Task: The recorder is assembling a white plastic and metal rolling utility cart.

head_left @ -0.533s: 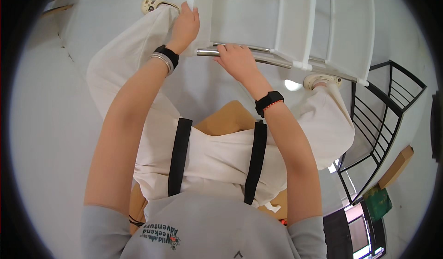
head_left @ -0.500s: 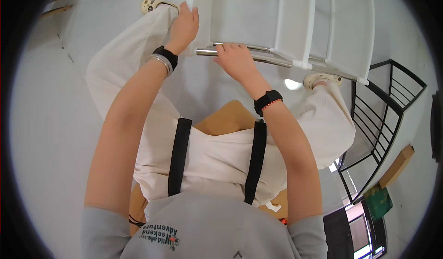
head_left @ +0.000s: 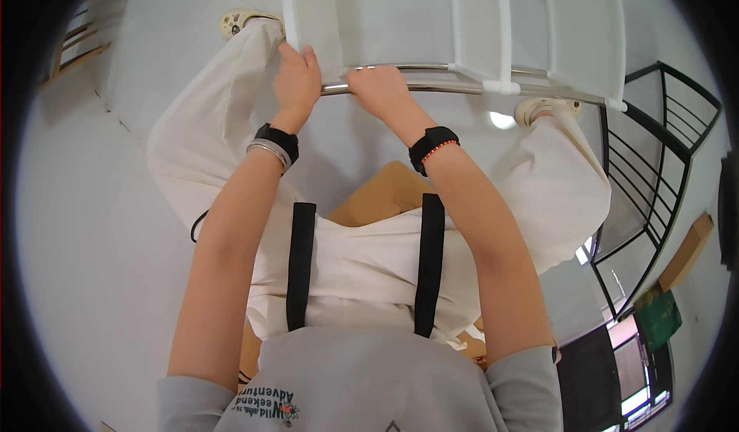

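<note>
Head view, shelf rack (head_left: 483,32): white with metal tubes, beyond both hands, its long axis running left to right across the seated body.
Black metal frame (head_left: 685,151): to the right of the shelf rack's far right end.
Left hand (head_left: 299,78): curled around the shelf rack's near left corner; some fingertips are hidden.
Right hand (head_left: 379,90): folded over the near tube (head_left: 439,87), fingers closed on it, a little right of that corner.
Near tube: shiny, along the shelf rack's near side; the left hand is closer to its left end.
</note>
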Motion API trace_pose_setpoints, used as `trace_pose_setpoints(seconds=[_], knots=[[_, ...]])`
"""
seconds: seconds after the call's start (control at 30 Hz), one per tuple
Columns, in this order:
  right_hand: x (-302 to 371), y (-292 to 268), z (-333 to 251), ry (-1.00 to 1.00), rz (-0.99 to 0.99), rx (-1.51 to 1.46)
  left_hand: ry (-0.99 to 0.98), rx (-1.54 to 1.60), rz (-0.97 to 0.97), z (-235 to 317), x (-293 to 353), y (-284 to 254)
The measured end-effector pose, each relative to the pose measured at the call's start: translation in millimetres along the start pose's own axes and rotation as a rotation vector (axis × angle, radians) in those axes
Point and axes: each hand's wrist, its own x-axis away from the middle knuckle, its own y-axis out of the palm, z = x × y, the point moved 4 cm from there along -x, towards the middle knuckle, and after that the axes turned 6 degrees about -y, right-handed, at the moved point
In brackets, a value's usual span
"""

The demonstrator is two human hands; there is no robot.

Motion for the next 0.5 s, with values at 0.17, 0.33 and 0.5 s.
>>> trace_pose_setpoints(seconds=[0.17,0.33,0.5], knots=[[-0.2,-3.3,-11.2,0.085,-0.008,-0.072,0.086,0.057,0.051,-9.8,-7.7,-0.7],[-1.8,-2.7,-22.3,0.187,-0.069,-0.08,0.023,0.06,-0.017,-11.8,-9.9,-9.3],[0.8,2.6,-15.4,0.208,-0.127,-0.075,0.026,0.07,-0.041,-5.6,-3.5,-11.7]])
